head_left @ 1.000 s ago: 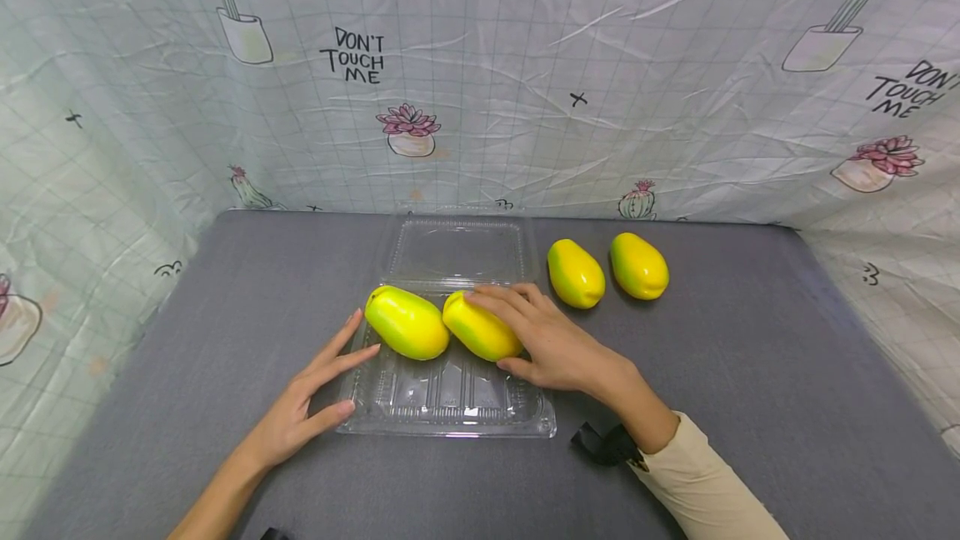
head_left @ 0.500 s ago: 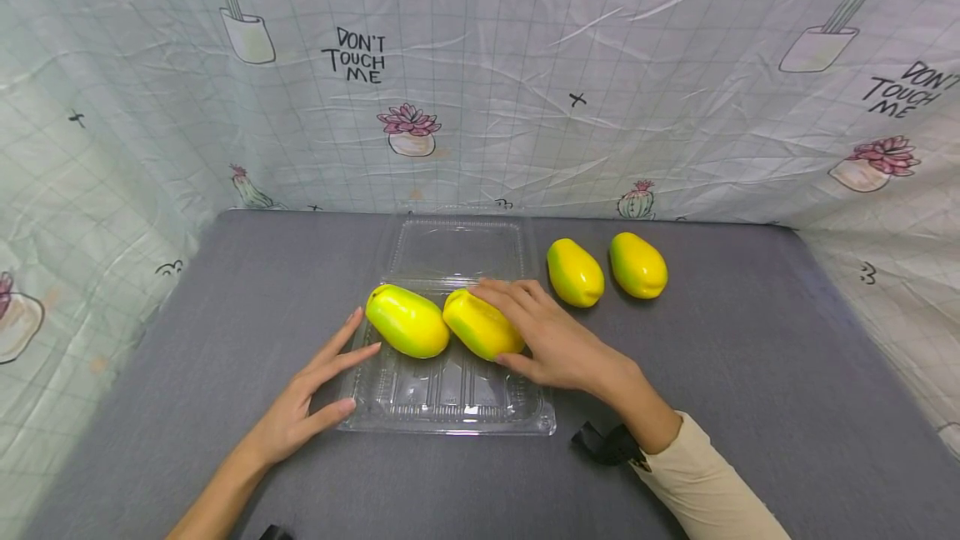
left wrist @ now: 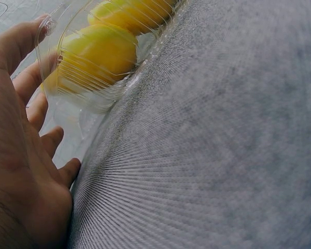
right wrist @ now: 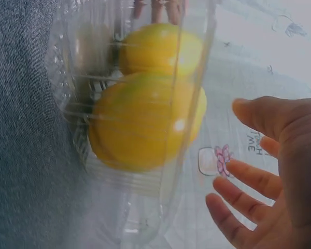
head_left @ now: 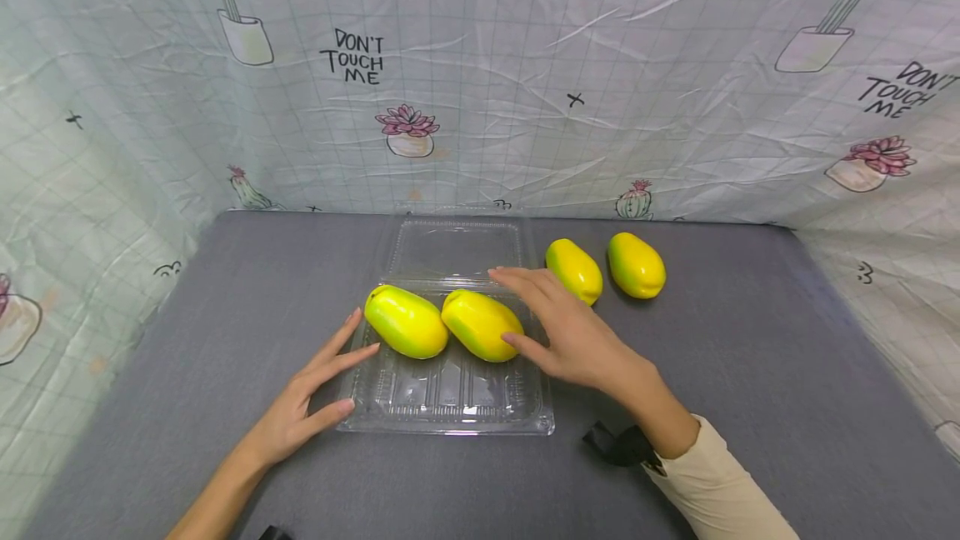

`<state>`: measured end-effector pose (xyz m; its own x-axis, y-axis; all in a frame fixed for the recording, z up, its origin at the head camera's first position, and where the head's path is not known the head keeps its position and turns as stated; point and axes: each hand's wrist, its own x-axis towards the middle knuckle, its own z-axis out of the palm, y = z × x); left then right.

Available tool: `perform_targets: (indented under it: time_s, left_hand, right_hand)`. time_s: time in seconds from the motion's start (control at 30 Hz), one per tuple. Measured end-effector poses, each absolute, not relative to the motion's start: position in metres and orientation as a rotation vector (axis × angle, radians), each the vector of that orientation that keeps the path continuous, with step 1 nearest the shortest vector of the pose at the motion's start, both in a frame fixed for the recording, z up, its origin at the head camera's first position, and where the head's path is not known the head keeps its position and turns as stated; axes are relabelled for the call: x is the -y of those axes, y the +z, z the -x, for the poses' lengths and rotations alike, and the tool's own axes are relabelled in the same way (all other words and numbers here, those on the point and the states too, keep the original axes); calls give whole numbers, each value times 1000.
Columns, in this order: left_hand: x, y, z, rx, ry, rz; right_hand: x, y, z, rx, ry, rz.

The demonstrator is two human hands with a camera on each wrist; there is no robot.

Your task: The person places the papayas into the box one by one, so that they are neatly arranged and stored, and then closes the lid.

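Lying in the box (head_left: 442,423), the two fruits (head_left: 406,322) may, I judge, roll if the right hand (head_left: 573,332), spread at its three o'clock, brushes them, or if the left hand (head_left: 288,408), spread at eight o'clock, pushes its wall.

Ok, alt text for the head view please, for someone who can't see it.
Two oval yellow-green fruits lie side by side in an open clear plastic container on a grey tabletop. The right hand, fingers spread, is at the container's right side, the left hand at its left edge. Two more yellow-green fruits lie on the tabletop, back right.
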<state>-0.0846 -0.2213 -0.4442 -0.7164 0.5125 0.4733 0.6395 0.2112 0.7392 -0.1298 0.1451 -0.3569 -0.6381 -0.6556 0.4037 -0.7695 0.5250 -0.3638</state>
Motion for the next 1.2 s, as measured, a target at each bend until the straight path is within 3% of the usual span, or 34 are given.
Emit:
perform_targets:
  time_s: [1.2]
  left_hand:
    - [221,-443,86,2340,-1540,1121]
  right_hand:
    - [-245,-360,151,2456,922,-586]
